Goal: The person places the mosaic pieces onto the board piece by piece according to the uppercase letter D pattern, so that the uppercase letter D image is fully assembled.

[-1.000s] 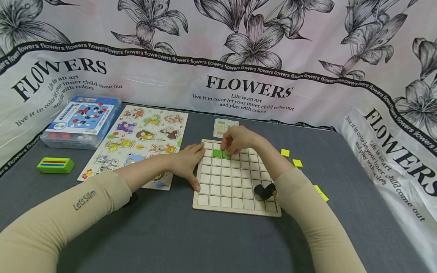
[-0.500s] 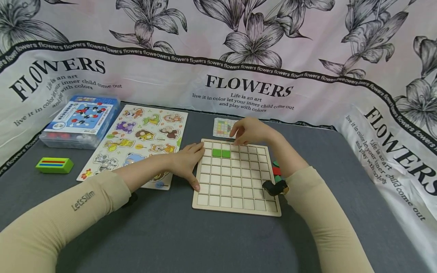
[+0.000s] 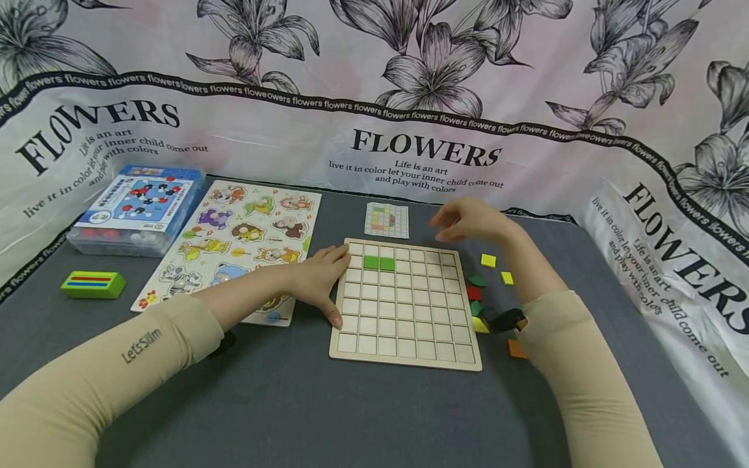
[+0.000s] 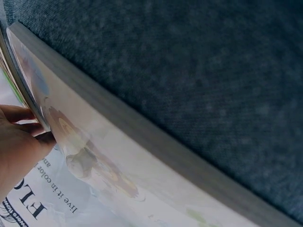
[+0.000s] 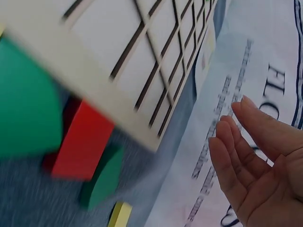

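A wooden grid board lies in the middle of the table, with two green square tiles side by side in its second row. My left hand rests against the board's left edge, fingers spread and thumb near the front corner. Over the far right corner hovers my right hand; the right wrist view shows its loosely bent fingers with nothing between them. Right of the board lie a red piece, green pieces, yellow tiles and an orange piece, partly hidden by the right arm.
Behind the board lies a small card with a coloured grid. To the left are an animal picture board, a clear plastic box with a blue lid, and a green block. A flower-printed cloth hangs behind the table.
My right hand has let go of the second green tile, lifted off the board and moved right, uncovering the card and the loose pieces. The left hand has stayed put.
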